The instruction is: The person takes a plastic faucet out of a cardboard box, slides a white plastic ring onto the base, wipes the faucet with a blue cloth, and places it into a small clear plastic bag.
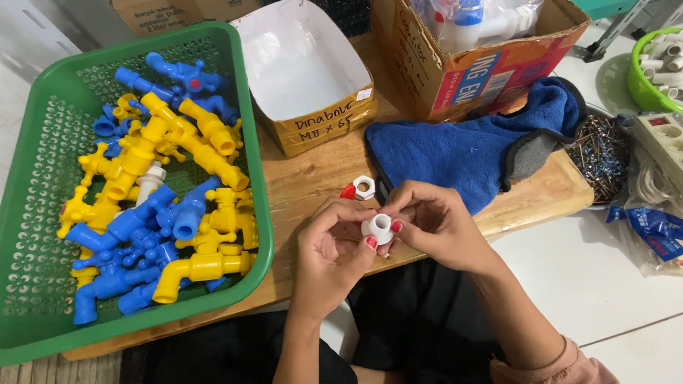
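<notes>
The green perforated basket [18, 256] occupies the left of the wooden board [317, 178] and is loaded with blue and yellow plastic taps [156, 217], plus one white tap body among them. Behind the board stand a printed cardboard box [460, 69] holding bagged tap parts and a smaller open carton [304, 69] with a white lining. A blue cloth [464, 150] lies folded on the right half of the board, beside a pile of small nails [600, 155]. A green bowl of white fittings [673, 61] and a white power strip [678, 151] sit at the far right.

Both hands work above the board's near edge. The left hand [329, 255] and the right hand [436, 222] together hold a small white tap fitting [378, 229], round opening facing up. Fingers of both hands are curled narrowly around it, thumb tips pressing its sides.

A white hex nut with a red piece [358, 189] lies on the board just beyond the hands, apart from them.

Risk assessment: the fitting is small and smooth, held by fingertips only, over the lap. Uneven thumb pressure could let it slip and fall off the board. A forward sweep of a hand could knock the loose nut away.
</notes>
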